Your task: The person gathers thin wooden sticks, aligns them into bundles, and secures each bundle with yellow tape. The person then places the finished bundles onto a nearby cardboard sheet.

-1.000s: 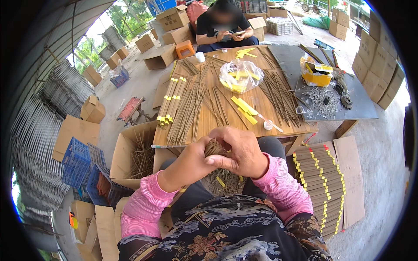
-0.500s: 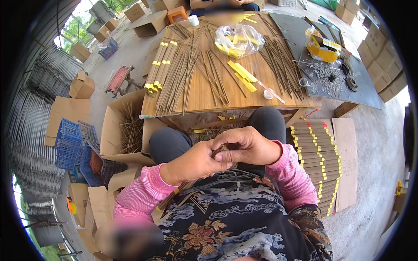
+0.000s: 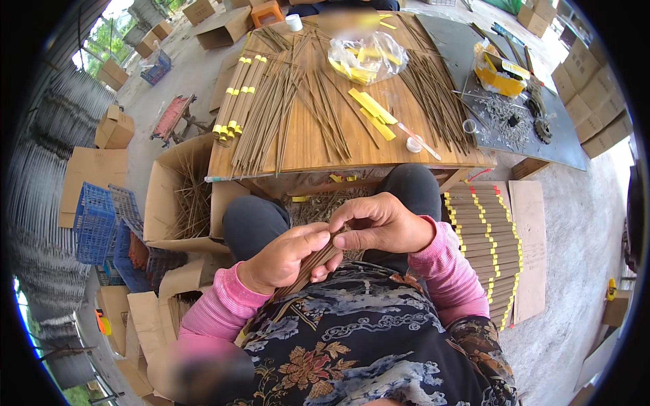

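Over my lap, my left hand is wrapped round a bundle of thin brown incense sticks, which slants down toward my left forearm. My right hand pinches at the bundle's upper end with thumb and fingers. What lies between those fingertips is hard to make out. In front of my knees stands a wooden table with loose brown sticks spread over it. Banded bundles with yellow wraps lie at its left. Yellow paper strips rest near a white pot and a flat spatula.
A clear bag of yellow strips sits mid-table. To its right, a dark table bears a yellow box. Banded bundles lie on cardboard at my right. At left are a carton of sticks and blue crates.
My left hand has turned and loosened, so more of the bundle's length shows. The right hand stays at its upper end. The whole view has shifted slightly.
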Demonstrator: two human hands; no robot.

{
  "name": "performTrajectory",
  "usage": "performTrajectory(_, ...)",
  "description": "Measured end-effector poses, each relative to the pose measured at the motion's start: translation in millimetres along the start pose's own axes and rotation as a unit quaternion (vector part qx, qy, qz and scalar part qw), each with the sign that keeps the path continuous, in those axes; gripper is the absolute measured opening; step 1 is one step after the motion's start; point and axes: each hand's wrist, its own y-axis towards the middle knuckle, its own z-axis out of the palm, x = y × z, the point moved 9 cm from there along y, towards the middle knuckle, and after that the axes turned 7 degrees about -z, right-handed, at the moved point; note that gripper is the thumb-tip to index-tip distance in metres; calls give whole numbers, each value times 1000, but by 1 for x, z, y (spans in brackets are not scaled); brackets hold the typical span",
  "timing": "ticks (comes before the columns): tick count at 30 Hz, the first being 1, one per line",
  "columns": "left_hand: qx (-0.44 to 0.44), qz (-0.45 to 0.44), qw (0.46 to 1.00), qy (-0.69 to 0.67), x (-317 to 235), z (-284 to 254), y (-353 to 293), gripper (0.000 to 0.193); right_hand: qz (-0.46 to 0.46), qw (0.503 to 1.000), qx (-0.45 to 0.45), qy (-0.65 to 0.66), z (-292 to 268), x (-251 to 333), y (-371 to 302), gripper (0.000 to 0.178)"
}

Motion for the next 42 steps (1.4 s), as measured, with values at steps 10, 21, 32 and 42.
performTrajectory(10, -49, 29, 993, 102, -10, -27, 0, 31, 19, 999, 34, -27, -8, -22, 23, 23)
performTrajectory(21, -152, 56, 985, 65, -31, -96, 5, 30, 198, 747, -247, -585, -259, -97, 73, 25)
performTrajectory(32, -158, 53, 986, 31, -30, -133, 12, 28, 290, 635, -242, -674, -311, -154, 97, 28)
performTrajectory(42, -176, 95, 979, 49, -35, -124, -1, 28, 182, 923, -236, -243, -169, -77, 117, 17)
